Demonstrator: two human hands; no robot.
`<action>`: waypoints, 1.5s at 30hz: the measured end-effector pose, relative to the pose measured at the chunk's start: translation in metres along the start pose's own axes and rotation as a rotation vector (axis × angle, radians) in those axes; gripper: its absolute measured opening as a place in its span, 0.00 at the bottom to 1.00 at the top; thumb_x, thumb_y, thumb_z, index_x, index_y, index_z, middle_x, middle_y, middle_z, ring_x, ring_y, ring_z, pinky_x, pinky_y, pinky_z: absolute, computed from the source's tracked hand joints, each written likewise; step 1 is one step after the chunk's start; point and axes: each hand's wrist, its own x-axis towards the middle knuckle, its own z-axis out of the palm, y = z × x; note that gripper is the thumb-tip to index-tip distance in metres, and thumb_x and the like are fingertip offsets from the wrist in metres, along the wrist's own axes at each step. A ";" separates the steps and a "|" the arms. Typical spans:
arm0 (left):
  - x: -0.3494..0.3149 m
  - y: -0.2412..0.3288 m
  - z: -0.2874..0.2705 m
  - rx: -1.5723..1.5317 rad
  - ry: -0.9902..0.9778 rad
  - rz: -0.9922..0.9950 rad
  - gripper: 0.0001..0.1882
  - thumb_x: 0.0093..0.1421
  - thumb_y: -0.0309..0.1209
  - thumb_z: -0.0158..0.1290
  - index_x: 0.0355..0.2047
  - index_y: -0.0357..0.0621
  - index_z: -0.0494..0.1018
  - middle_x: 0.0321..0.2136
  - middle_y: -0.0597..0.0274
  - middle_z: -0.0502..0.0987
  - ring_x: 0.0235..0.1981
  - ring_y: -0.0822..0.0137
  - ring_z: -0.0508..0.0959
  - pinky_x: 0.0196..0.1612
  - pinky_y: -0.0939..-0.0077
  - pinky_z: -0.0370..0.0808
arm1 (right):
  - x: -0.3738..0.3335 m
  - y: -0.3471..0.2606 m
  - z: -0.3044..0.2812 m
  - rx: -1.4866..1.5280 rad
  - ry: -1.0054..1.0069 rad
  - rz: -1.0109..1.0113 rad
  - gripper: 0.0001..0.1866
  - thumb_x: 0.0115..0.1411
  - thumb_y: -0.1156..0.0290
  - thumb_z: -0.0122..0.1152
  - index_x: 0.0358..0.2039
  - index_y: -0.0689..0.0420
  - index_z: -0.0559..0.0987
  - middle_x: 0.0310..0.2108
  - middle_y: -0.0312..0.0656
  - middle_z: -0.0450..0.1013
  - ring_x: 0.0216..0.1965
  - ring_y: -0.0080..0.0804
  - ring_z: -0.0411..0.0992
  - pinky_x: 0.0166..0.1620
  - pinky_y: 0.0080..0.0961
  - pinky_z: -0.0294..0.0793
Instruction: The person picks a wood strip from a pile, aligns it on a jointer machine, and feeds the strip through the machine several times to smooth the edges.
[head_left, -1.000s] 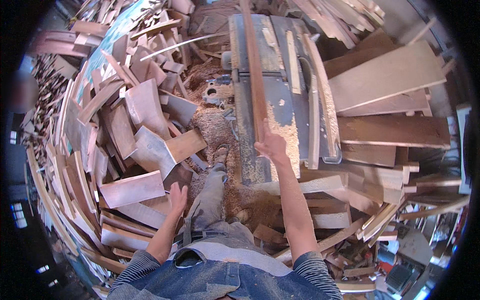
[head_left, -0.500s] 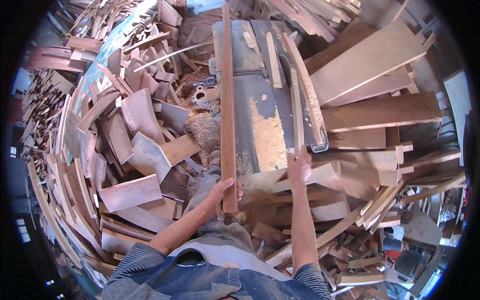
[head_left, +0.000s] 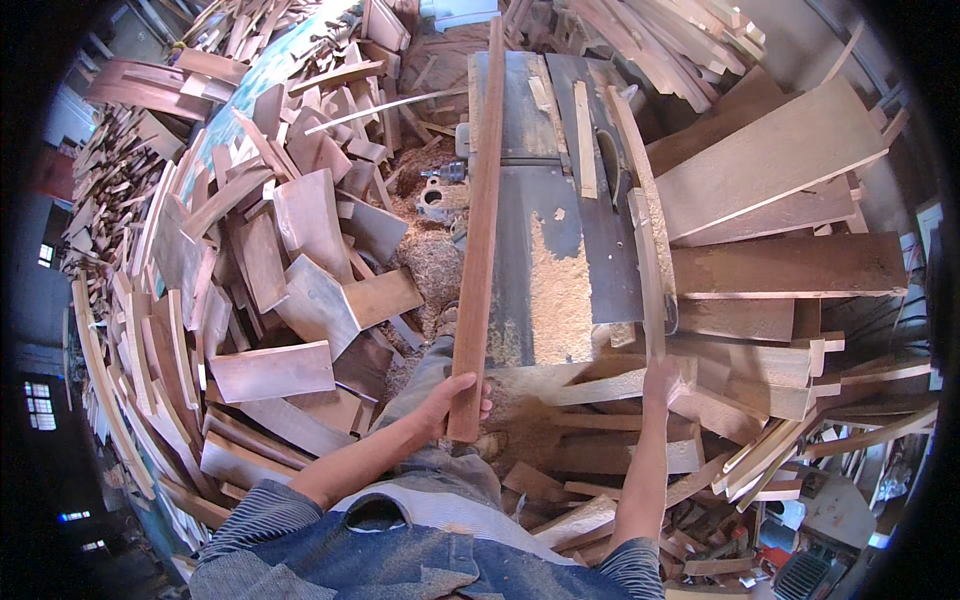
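A long reddish-brown board (head_left: 478,230) stretches away from me along the left side of a dark metal machine table (head_left: 505,220). My left hand (head_left: 453,405) is closed around its near end, thumb on top and fingertips showing at the right edge. On the other side of the table my right hand (head_left: 664,378) grips the near end of a narrow pale wooden strip (head_left: 646,275); the fingers are slightly blurred. That strip lies along a curved, sawdust-covered piece of wood (head_left: 636,150) at the table's right edge. Pale sawdust (head_left: 560,300) coats part of the tabletop.
Piled offcuts (head_left: 270,375) crowd the left, beside a heap of shavings (head_left: 425,260). Wide boards (head_left: 780,155) lean at the right. A thin loose strip (head_left: 585,140) rests on the table's far half. A motor-like grey machine (head_left: 800,575) stands at lower right.
My right hand has drawn the pale strip toward me and to the right, partly off the table's near edge. My left hand still holds the long board, and the whole view has shifted a little.
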 end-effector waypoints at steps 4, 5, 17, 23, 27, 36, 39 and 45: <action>0.004 -0.002 0.002 -0.024 -0.033 -0.017 0.25 0.66 0.51 0.58 0.47 0.40 0.74 0.36 0.58 0.79 0.38 0.63 0.81 0.47 0.64 0.81 | -0.009 0.001 -0.006 0.030 0.028 0.010 0.17 0.63 0.61 0.63 0.41 0.64 0.77 0.39 0.60 0.76 0.41 0.62 0.77 0.46 0.54 0.78; 0.005 -0.002 0.004 -0.033 -0.056 -0.021 0.24 0.66 0.51 0.58 0.46 0.40 0.74 0.36 0.58 0.79 0.38 0.63 0.81 0.45 0.64 0.82 | -0.020 0.000 -0.012 0.024 0.148 -0.020 0.18 0.62 0.61 0.65 0.43 0.64 0.77 0.40 0.59 0.76 0.43 0.61 0.77 0.47 0.53 0.78; 0.019 -0.046 0.034 0.144 0.172 0.120 0.20 0.66 0.48 0.60 0.43 0.43 0.73 0.32 0.60 0.78 0.34 0.65 0.81 0.40 0.64 0.81 | -0.260 -0.178 -0.096 0.887 -0.560 -0.198 0.26 0.61 0.60 0.70 0.55 0.61 0.78 0.44 0.53 0.78 0.42 0.45 0.80 0.46 0.38 0.79; 0.028 -0.107 0.019 0.304 0.153 0.076 0.31 0.62 0.53 0.64 0.53 0.42 0.72 0.42 0.61 0.78 0.42 0.68 0.78 0.46 0.67 0.77 | -0.303 -0.178 -0.098 0.490 -0.505 -0.155 0.29 0.53 0.52 0.73 0.47 0.60 0.76 0.41 0.56 0.78 0.44 0.59 0.78 0.46 0.50 0.78; 0.019 -0.144 0.011 0.461 0.088 -0.160 0.35 0.61 0.58 0.62 0.58 0.48 0.72 0.46 0.62 0.79 0.48 0.65 0.77 0.50 0.63 0.74 | -0.341 -0.147 -0.089 0.190 -0.543 -0.087 0.23 0.52 0.58 0.71 0.40 0.61 0.74 0.39 0.55 0.77 0.41 0.57 0.78 0.43 0.51 0.78; -0.016 -0.162 -0.002 0.448 -0.247 -0.466 0.46 0.63 0.71 0.49 0.66 0.48 0.65 0.65 0.54 0.68 0.65 0.56 0.67 0.66 0.57 0.63 | -0.411 -0.054 -0.125 1.269 -0.798 0.356 0.32 0.48 0.62 0.77 0.52 0.66 0.80 0.42 0.40 0.82 0.41 0.28 0.79 0.46 0.27 0.79; -0.033 -0.125 0.029 0.228 -0.444 -0.329 0.45 0.64 0.72 0.46 0.67 0.48 0.65 0.64 0.58 0.70 0.65 0.55 0.68 0.68 0.54 0.62 | -0.395 -0.044 -0.165 1.639 -0.887 0.304 0.40 0.55 0.62 0.75 0.63 0.69 0.70 0.48 0.43 0.80 0.39 0.26 0.78 0.39 0.23 0.78; -0.079 -0.073 0.124 -0.161 -0.821 -0.083 0.41 0.61 0.65 0.55 0.64 0.52 0.67 0.61 0.59 0.71 0.59 0.52 0.75 0.64 0.47 0.71 | -0.332 -0.100 -0.285 1.700 -0.897 0.053 0.71 0.44 0.40 0.79 0.72 0.75 0.51 0.64 0.54 0.67 0.56 0.35 0.75 0.41 0.26 0.81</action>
